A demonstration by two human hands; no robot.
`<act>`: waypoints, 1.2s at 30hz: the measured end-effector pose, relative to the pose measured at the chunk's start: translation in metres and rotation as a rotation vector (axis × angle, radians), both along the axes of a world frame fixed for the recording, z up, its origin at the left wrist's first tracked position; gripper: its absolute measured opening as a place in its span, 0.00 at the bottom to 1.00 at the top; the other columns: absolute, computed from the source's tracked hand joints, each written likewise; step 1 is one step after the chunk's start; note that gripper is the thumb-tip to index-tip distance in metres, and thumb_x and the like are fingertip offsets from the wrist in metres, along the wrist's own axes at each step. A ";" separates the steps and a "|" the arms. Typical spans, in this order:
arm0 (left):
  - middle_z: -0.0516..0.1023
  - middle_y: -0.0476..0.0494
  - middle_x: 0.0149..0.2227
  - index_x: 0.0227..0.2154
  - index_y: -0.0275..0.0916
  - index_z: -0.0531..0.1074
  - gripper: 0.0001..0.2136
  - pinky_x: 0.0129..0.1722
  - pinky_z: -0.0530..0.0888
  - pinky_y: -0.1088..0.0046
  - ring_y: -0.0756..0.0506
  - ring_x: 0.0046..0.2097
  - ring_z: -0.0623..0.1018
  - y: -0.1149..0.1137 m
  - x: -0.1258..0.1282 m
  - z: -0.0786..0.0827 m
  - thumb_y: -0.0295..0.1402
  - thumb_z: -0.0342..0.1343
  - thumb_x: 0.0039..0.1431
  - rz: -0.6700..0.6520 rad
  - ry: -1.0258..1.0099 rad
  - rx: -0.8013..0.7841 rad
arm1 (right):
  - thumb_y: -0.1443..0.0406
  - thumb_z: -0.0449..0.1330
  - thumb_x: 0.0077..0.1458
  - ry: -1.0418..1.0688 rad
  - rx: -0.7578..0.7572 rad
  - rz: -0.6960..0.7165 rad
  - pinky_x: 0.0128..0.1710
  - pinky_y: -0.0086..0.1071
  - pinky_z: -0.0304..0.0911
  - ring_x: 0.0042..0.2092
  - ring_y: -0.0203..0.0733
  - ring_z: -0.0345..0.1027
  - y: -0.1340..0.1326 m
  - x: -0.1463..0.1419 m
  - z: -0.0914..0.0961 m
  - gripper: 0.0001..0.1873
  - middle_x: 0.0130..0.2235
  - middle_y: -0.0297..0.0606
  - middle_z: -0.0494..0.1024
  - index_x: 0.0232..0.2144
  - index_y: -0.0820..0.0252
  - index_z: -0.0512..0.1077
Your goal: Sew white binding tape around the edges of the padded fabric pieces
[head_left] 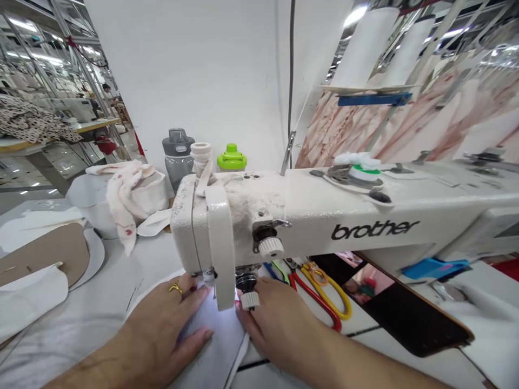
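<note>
My left hand (pixel 164 319), with a gold ring, lies flat on a piece of white fabric (pixel 213 340) left of the needle area. Its fingers are stretched out and the thumb is spread apart. My right hand (pixel 278 319) is on the other side of the sewing machine head (pixel 219 246), its fingers bent together at the fabric's right edge. The machine's lower parts hide some of those fingertips. A lamp lights the fabric under the head of the white sewing machine (pixel 308 227); the needle itself is hard to make out.
Scissors with red handles (pixel 318 297), yellow-handled scissors (pixel 340 297) and a phone (pixel 405 308) lie under the machine arm. Brown and white cut pieces (pixel 52 254) are at left, near a fabric-topped round container (pixel 152 194). Behind stand a grey bottle (pixel 178 159) and a green-lidded bottle (pixel 231 158).
</note>
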State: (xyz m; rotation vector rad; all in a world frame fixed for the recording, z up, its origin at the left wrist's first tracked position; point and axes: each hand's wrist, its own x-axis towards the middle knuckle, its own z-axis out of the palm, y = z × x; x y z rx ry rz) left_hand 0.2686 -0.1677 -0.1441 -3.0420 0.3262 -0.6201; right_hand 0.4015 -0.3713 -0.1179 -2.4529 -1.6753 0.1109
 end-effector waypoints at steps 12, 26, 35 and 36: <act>0.77 0.45 0.43 0.47 0.43 0.69 0.11 0.41 0.74 0.70 0.44 0.43 0.77 -0.014 0.002 0.011 0.33 0.46 0.65 -0.173 -0.049 -0.175 | 0.67 0.54 0.64 -0.089 -0.011 -0.051 0.36 0.37 0.64 0.37 0.48 0.73 0.001 -0.002 0.001 0.09 0.35 0.44 0.78 0.36 0.61 0.74; 0.80 0.41 0.44 0.47 0.37 0.74 0.20 0.39 0.76 0.64 0.40 0.39 0.78 -0.026 -0.005 0.024 0.28 0.53 0.49 -0.175 0.386 0.182 | 0.65 0.54 0.63 -0.021 0.053 0.001 0.36 0.37 0.62 0.37 0.47 0.71 -0.002 0.000 0.002 0.09 0.34 0.41 0.77 0.34 0.59 0.73; 0.79 0.40 0.49 0.50 0.38 0.74 0.28 0.45 0.76 0.56 0.36 0.44 0.76 -0.032 0.002 0.034 0.24 0.54 0.42 0.021 0.676 0.067 | 0.64 0.51 0.65 0.045 0.015 0.044 0.40 0.40 0.64 0.40 0.49 0.71 -0.002 0.001 0.007 0.12 0.38 0.42 0.77 0.36 0.61 0.74; 0.78 0.40 0.49 0.50 0.38 0.75 0.28 0.45 0.76 0.56 0.37 0.44 0.76 -0.032 0.002 0.035 0.24 0.54 0.42 0.025 0.704 0.062 | 0.64 0.51 0.65 0.045 0.007 0.041 0.40 0.41 0.64 0.40 0.50 0.71 -0.002 0.000 0.007 0.12 0.38 0.42 0.77 0.36 0.61 0.74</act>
